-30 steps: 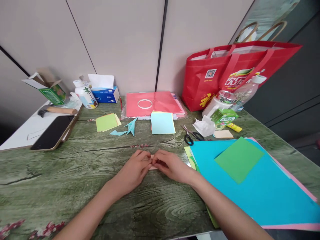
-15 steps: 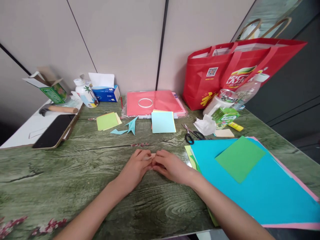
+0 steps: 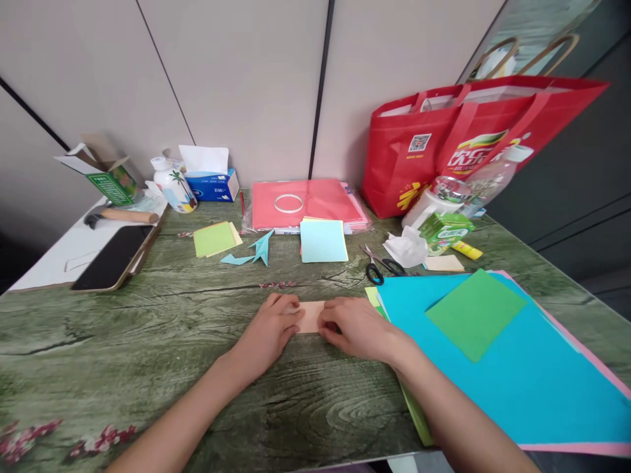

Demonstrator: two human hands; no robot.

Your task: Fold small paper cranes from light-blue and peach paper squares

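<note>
A small folded strip of peach paper [image 3: 310,316] lies flat on the green wood-grain table [image 3: 148,341] just in front of me. My left hand [image 3: 270,332] presses its left end with curled fingers. My right hand [image 3: 359,327] has its fingers bent down on the strip's right end. The middle of the strip shows between the two hands.
A stack of large sheets, blue [image 3: 493,381] on top with a green square [image 3: 476,313], lies at the right. Scissors [image 3: 378,265], a light blue pad [image 3: 323,240], a blue folded paper bird [image 3: 254,251], a red bag [image 3: 458,141] and a phone [image 3: 112,257] stand farther back.
My hands were touching over the paper; the right hand has slid to the right, so the middle of the peach strip now shows.
</note>
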